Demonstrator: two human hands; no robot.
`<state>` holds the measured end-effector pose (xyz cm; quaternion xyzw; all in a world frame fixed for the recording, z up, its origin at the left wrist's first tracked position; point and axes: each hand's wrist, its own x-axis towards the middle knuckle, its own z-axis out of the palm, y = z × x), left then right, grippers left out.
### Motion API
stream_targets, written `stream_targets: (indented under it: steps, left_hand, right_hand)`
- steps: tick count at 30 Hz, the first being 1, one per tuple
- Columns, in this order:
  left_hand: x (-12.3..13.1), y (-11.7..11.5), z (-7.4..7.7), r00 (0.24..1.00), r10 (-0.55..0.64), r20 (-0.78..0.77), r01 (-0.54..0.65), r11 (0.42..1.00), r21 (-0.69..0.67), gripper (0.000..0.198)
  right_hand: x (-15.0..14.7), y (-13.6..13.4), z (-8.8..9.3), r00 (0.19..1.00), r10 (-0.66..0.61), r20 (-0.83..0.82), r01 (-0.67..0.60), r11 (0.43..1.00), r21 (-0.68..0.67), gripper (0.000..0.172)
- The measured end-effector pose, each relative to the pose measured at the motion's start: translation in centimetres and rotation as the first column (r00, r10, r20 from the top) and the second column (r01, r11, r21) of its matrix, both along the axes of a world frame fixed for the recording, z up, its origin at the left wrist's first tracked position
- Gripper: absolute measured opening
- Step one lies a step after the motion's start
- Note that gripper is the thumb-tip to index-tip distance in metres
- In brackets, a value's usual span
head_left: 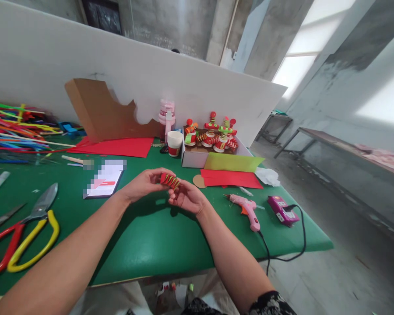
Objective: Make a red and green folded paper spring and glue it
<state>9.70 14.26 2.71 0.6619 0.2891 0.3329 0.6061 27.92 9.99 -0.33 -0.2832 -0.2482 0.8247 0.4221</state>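
Observation:
Between my two hands, above the green table (141, 245), is a small folded paper spring (170, 180) in red and yellow-green. My left hand (147, 183) pinches its left end with thumb and fingers. On the other end, the fingers of my right hand (188, 197) are closed, palm partly turned up. Just beyond my right hand lie a round brown cardboard disc (198, 181) and a red paper strip (231, 178). A phone (105, 178) lies left of my left hand.
A pink glue gun (248, 210) and a purple box (283, 211) with a black cord lie right. Scissors (36, 223) are at left. Behind stand a box of paper-spring figures (197, 157), a paper cup (174, 143), a pink bottle (167, 116) and cut cardboard (101, 113).

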Motion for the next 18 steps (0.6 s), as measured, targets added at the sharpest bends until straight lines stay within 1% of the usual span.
stream_targets:
  steps: [3,6,8,10,15,18]
  left_hand:
    - [0.16,-0.13,0.25,0.998,0.043,-0.036,-0.042,0.999,0.021,0.042]
    - [0.14,-0.07,0.36,0.996,0.067,-0.051,-0.066,0.998,0.021,0.041]
    - [0.12,0.00,0.33,0.995,0.083,-0.058,-0.083,0.996,0.018,0.041]
    - [0.12,0.08,0.21,0.992,0.109,-0.062,-0.109,0.994,0.012,0.042]
    - [0.07,0.27,-0.17,0.988,0.142,-0.066,-0.142,0.990,0.006,0.046]
    - [0.08,0.46,-0.45,0.987,0.158,-0.012,-0.159,0.987,-0.021,0.048]
  right_hand:
    - [-0.03,0.20,-0.26,0.999,0.021,0.041,-0.021,1.000,0.001,0.037]
    - [-0.03,0.41,-0.30,0.995,-0.036,0.098,0.036,0.999,0.002,0.044]
    - [-0.04,0.46,-0.26,0.988,-0.114,0.108,0.113,0.993,0.013,0.040]
    - [-0.05,0.44,-0.23,0.981,-0.160,0.108,0.159,0.987,0.025,0.035]
    - [-0.07,0.31,-0.35,0.978,-0.175,0.117,0.168,0.984,0.063,0.028]
    - [-0.13,0.28,-0.31,0.977,-0.182,0.107,0.174,0.982,0.075,0.026]
